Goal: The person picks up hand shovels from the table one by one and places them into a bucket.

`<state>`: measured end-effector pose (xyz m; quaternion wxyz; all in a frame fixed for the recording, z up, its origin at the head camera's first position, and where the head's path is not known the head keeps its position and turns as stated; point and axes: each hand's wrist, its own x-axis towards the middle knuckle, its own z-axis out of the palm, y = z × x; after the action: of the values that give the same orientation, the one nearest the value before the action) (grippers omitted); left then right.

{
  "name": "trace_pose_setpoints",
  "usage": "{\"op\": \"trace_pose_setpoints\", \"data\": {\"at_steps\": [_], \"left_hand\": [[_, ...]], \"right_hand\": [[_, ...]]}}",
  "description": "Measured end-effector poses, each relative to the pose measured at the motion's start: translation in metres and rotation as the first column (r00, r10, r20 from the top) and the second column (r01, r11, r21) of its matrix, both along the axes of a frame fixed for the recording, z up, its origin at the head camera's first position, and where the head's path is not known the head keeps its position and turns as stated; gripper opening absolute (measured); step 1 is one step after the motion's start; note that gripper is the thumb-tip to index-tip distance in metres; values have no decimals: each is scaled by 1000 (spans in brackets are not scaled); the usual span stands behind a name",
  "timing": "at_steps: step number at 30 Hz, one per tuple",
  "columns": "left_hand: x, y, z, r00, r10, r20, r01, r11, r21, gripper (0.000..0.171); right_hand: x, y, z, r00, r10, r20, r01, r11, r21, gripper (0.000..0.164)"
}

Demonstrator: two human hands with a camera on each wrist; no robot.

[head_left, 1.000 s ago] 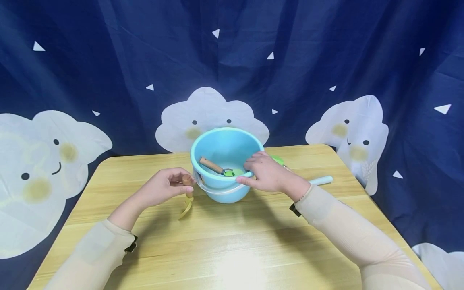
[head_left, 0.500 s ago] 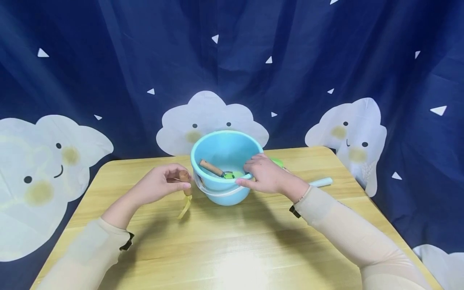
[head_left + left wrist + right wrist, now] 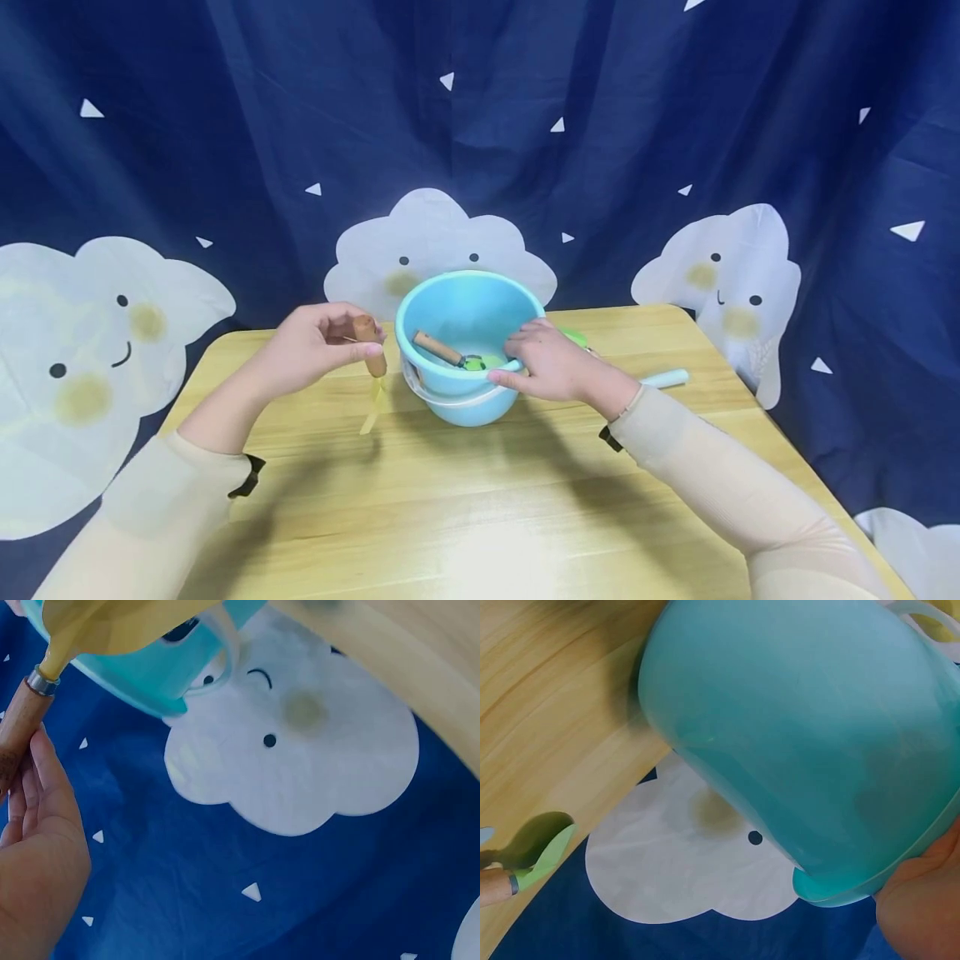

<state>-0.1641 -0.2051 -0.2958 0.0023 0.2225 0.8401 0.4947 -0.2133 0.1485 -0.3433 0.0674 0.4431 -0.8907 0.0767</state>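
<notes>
My left hand [image 3: 307,350] holds a small garden trowel by its wooden handle [image 3: 372,354], left of the bucket and above the table. Its yellow blade [image 3: 127,626] hangs downward in the head view and looks broad in the left wrist view. At the right rim of the light blue bucket [image 3: 467,296], my right hand [image 3: 551,360] grips the edge, thumb outside and fingers over the inside. Within the bucket lies another tool with a wooden handle [image 3: 437,347] and a green head. The bucket's pale carrying handle [image 3: 457,401] hangs down at its front.
To the right of the bucket, a green-bladed tool [image 3: 546,857] with a wooden handle lies on the wooden table [image 3: 450,492]. A light blue handle [image 3: 666,377] is partly hidden by my right forearm. A dark blue curtain [image 3: 480,150] with white clouds hangs behind.
My left hand has lifted the trowel and moved it slightly left, away from the bucket. My right hand keeps its grip on the rim, and the bucket stands in place.
</notes>
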Motion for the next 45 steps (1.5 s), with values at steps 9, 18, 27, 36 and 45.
{"op": "trace_pose_setpoints", "data": {"at_steps": [9, 18, 27, 36, 45], "left_hand": [[4, 2, 42, 996, 81, -44, -81, 997, 1, 24], [-1, 19, 79, 992, 91, -92, -90, 996, 10, 25], [-11, 36, 104, 985, 118, -124, -114, 993, 41, 28], [-27, 59, 109, 990, 87, -114, -79, 994, 76, 29], [-37, 85, 106, 989, 116, -89, -110, 992, 69, 30]], "right_hand": [[0, -2, 1, 1000, -1, 2, 1, 1000, 9, 48], [0, -2, 1, 1000, -3, 9, 3, 1000, 9, 56], [-1, -2, 0, 1000, -3, 8, 3, 1000, 7, 52], [0, 0, 1, 1000, -6, 16, 6, 1000, -3, 55], [0, 1, 0, 1000, -1, 7, 1, 1000, 1, 54]]}}
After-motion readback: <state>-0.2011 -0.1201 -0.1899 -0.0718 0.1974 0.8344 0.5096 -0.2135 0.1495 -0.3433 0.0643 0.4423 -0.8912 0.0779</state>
